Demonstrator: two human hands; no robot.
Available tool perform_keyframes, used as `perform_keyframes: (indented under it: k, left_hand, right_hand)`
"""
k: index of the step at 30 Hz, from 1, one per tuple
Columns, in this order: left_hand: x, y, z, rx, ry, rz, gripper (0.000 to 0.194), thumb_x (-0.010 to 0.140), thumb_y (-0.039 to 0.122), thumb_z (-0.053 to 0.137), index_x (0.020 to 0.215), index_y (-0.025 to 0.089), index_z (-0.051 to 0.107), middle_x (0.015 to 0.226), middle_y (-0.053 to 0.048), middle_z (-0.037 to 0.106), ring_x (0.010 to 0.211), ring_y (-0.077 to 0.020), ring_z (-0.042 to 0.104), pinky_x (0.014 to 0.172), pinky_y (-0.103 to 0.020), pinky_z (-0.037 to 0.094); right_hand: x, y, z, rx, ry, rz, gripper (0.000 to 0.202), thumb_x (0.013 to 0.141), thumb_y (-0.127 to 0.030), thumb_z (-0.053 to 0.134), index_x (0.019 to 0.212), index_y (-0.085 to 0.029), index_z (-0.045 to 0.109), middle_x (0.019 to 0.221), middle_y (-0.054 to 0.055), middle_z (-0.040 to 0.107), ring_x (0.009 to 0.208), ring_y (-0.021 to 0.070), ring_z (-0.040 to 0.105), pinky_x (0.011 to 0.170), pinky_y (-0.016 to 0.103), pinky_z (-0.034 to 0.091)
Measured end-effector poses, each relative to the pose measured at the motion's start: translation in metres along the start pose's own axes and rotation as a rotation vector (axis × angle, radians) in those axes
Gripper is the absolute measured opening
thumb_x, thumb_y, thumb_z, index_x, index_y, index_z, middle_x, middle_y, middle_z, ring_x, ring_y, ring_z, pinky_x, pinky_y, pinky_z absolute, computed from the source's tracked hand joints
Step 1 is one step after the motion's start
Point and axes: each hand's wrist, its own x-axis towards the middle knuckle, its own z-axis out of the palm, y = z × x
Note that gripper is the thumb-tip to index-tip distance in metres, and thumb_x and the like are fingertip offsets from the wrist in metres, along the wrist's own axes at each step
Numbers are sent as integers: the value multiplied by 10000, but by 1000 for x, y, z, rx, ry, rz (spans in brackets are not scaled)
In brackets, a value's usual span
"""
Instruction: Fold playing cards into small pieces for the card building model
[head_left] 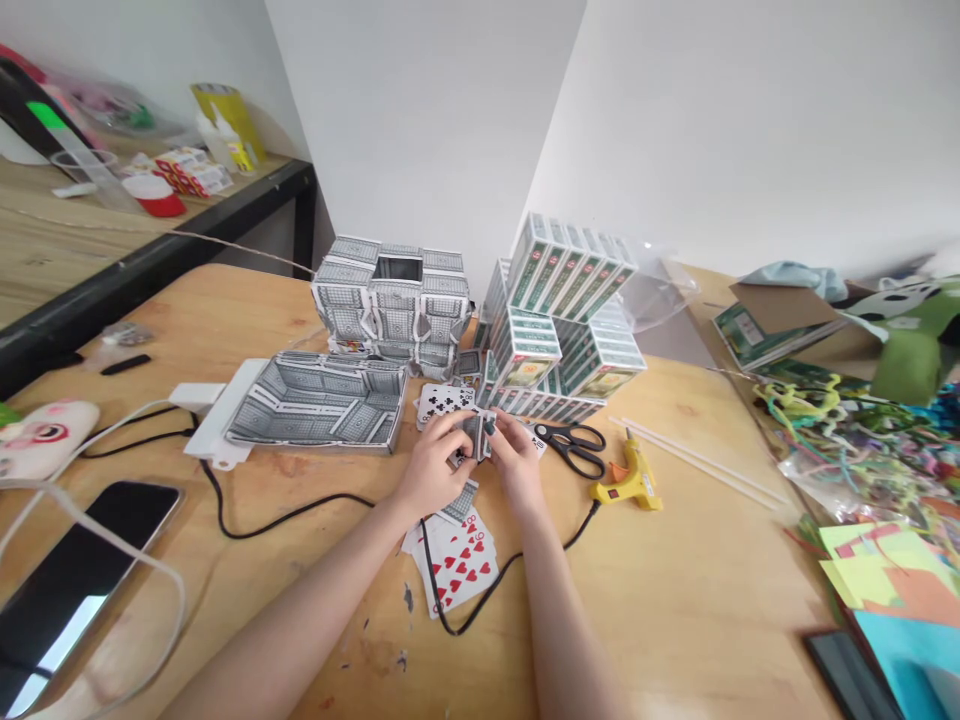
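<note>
In the middle of the table, my left hand (pixel 439 462) and my right hand (pixel 516 458) are closed on a small folded playing card (pixel 478 432) with a grey patterned back. Their fingers partly cover it. Just behind my hands lies a black-suited playing card (pixel 446 400). In front of them are several loose playing cards (pixel 463 565), the upper one showing red hearts. Black-handled scissors (pixel 577 452) lie close to the right of my right hand. Beyond them is a yellow glue gun (pixel 631 480) on its side.
A tray built from cards (pixel 322 405) rests on a white power strip (pixel 217 420). Behind it stands a larger card-built box (pixel 394 305). Card packs (pixel 570 270) are stacked at the back. A black cord (pixel 292 518) crosses under my arms. A phone (pixel 82 590) lies left.
</note>
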Motion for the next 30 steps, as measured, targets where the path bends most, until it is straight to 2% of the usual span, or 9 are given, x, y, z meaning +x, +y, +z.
perform_keyframes:
  k: [4,8,10,13,16,20,24,27,30]
  left_hand:
    - [-1,-1,1,-76,-23,-29,117,701,80,542,685,190,507,1209,-79,514,946,-187,587,765,-333,515]
    - [-1,0,3,-124,-3,-54,134,697,60,531,720,189,506,1198,-71,521,769,-131,595,677,-292,519]
    - [-1,0,3,-167,12,-91,215,689,53,534,848,197,518,1190,-71,529,679,-101,578,650,-279,521]
    - [0,0,4,-196,28,-148,479,673,58,559,1116,213,464,1121,-65,571,645,-94,578,662,-276,532]
    - [0,-1,3,-183,13,-133,563,676,58,559,1198,240,456,1188,-68,536,635,-83,580,695,-283,545]
    - [-2,-2,3,-142,16,-84,556,686,69,565,1204,255,483,1250,-66,503,810,-143,617,788,-319,545]
    - [-4,-3,6,-92,46,-28,554,703,82,580,1222,249,483,1235,-66,521,1090,-213,538,949,-379,470]
    - [-5,-4,8,-80,53,14,555,720,84,576,1240,248,474,1235,-67,521,1140,-217,504,974,-391,449]
    - [-5,-4,8,-77,59,45,559,727,82,572,1250,251,470,1234,-67,523,1131,-214,511,961,-386,460]
  right_hand:
    - [-1,-5,2,-68,-42,-37,413,686,-354,671,1066,-212,595,991,44,644,885,186,588,802,323,461]
    - [-2,-9,4,-76,-82,-41,397,677,-339,679,1051,-228,602,1020,40,643,878,185,597,771,314,476]
    - [-2,-10,5,-78,-89,-39,398,679,-336,676,1054,-229,598,1022,40,642,884,187,598,764,313,481]
    - [-3,-10,5,-85,-81,-36,408,680,-335,674,1063,-219,593,1026,46,639,915,194,593,782,317,479]
    - [-3,-10,5,-73,-79,-29,419,669,-331,687,1061,-217,592,1045,51,635,943,203,589,811,329,472]
    - [-3,-8,3,5,-127,-2,404,667,-322,697,1043,-229,580,1007,40,657,923,190,600,824,323,464]
    - [-4,-6,1,85,-201,34,315,698,-310,681,985,-237,572,884,7,671,785,150,607,722,275,465]
    - [-5,-5,0,121,-239,61,301,708,-310,676,975,-236,560,816,-6,656,715,141,588,650,262,452]
    - [-5,-5,-1,131,-223,67,287,694,-291,690,942,-230,558,843,-1,642,747,146,579,649,260,447]
